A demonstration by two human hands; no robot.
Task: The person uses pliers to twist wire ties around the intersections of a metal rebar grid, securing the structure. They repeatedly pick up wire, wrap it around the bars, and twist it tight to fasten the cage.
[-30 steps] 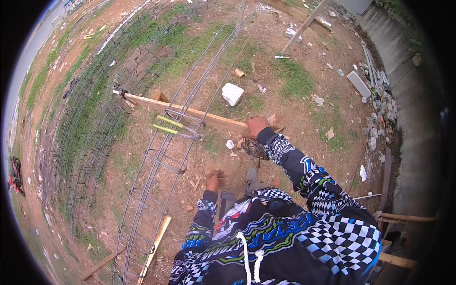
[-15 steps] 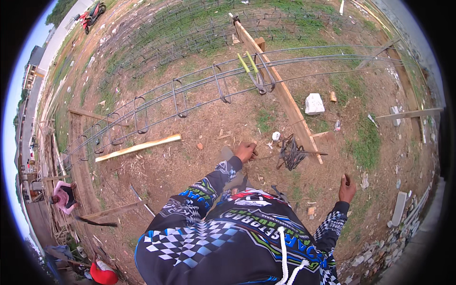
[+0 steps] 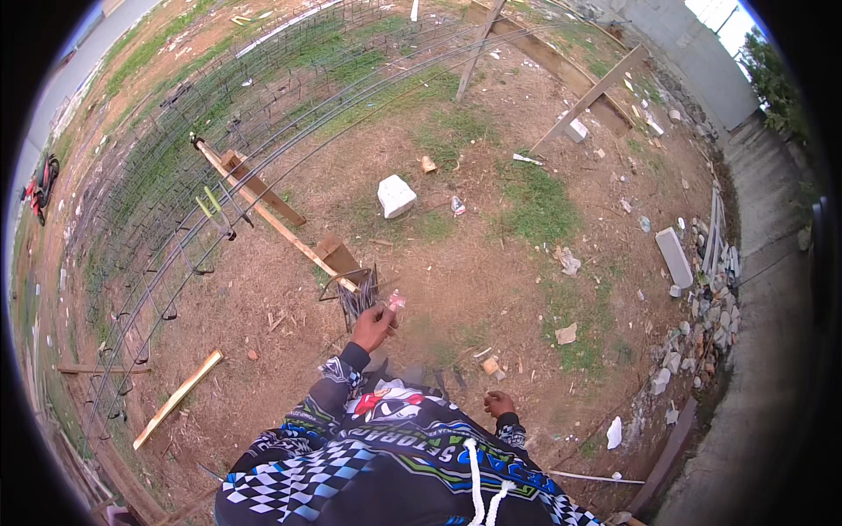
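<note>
My left hand (image 3: pixel 374 328) is closed in front of my body, with a small red-and-white packet (image 3: pixel 396 301) at its fingertips. Just beyond that hand, a bundle of dark tie wire (image 3: pixel 358 296) hangs over or lies at the near end of a wooden plank (image 3: pixel 279 231); the hand covers part of it. My right hand (image 3: pixel 499 403) is low beside my body, its fingers curled, and no object shows in it. Yellow-handled pincers (image 3: pixel 210 206) rest on the long rebar cage (image 3: pixel 171 252) at the left, well away from both hands.
A white block (image 3: pixel 396 196) and a crushed can (image 3: pixel 458 205) lie on the ground ahead. Rubble (image 3: pixel 702 337) lines a concrete strip at the right. A loose timber strip (image 3: pixel 178 399) lies at the left. Wooden stakes (image 3: pixel 589 99) and boards stand at the back right.
My view has turned right, so the cage, plank and wire have shifted left. A red-and-white packet now shows at my left fingertips. My right hand has come closer to my body.
</note>
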